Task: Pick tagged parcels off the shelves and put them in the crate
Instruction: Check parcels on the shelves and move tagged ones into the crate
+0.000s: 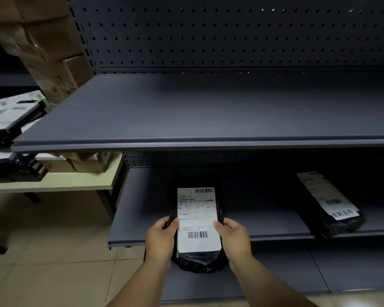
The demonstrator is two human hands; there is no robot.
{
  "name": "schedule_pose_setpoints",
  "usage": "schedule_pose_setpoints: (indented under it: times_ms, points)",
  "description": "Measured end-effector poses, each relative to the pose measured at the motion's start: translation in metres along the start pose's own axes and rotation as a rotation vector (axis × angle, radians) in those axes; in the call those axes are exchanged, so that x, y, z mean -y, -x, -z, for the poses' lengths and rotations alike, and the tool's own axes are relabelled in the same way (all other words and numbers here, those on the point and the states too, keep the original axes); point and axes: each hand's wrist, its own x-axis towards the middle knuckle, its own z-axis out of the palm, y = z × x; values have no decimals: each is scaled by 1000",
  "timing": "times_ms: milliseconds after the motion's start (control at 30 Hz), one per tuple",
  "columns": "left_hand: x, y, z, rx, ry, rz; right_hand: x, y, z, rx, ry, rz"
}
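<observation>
Head view shows both hands low in the middle of the frame, the left hand and right hand each gripping a side of a black parcel with a white label, held just in front of the lower shelf. It looks like a soft, light plastic pouch, likely slick and floppy, so holding both long edges seems wise. No crate is in sight.
</observation>
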Motion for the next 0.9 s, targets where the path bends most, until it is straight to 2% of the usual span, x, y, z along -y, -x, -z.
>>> schedule_pose_setpoints:
  times_ms: [400, 667, 767, 900]
  points:
    - [14, -48, -9, -48, -86, 92, -7, -48, -17, 16, 80, -118]
    - [6, -58, -12, -71, -158, 81, -2, -57, -23, 1, 133, -93]
    - [1, -55, -13, -83, -263, 46, 4, -54, -22, -8, 209, -80]
    - [-9, -46, -17, -159, -580, -92, 17, -45, -9, -85, 419, 9]
